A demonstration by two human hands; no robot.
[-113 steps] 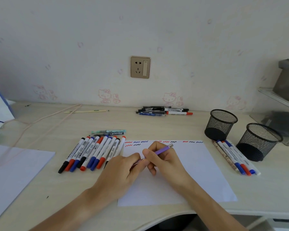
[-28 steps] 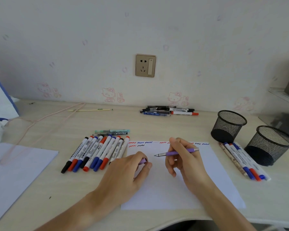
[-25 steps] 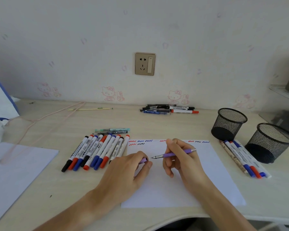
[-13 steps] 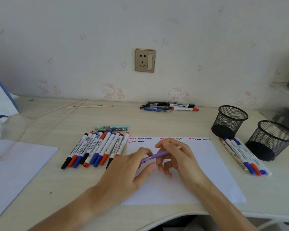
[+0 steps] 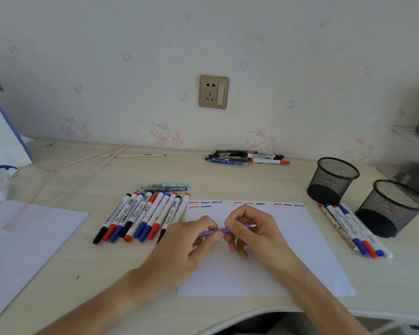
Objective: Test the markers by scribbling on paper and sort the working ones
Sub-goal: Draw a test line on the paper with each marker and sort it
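Observation:
A purple pen (image 5: 224,230) lies level between both hands above the white test sheet (image 5: 310,250). My left hand (image 5: 186,247) grips its cap end and my right hand (image 5: 254,230) grips the barrel. Red, blue and black squiggles run along the sheet's far edge. A row of several white markers (image 5: 143,216) with black, red and blue caps lies left of the sheet. A few more markers (image 5: 353,228) lie right of it, beside two black mesh cups (image 5: 333,180) (image 5: 394,206).
A cluster of pens (image 5: 247,158) lies at the back by the wall. Two slim pens (image 5: 166,187) sit behind the marker row. Another white sheet (image 5: 22,240) and a pink cord (image 5: 58,175) are at the left. A shelf (image 5: 414,139) juts in at the right.
One second ago the pen was uncapped in my right hand, with the cap in my left. The hands have come together and the cap end now meets the pen.

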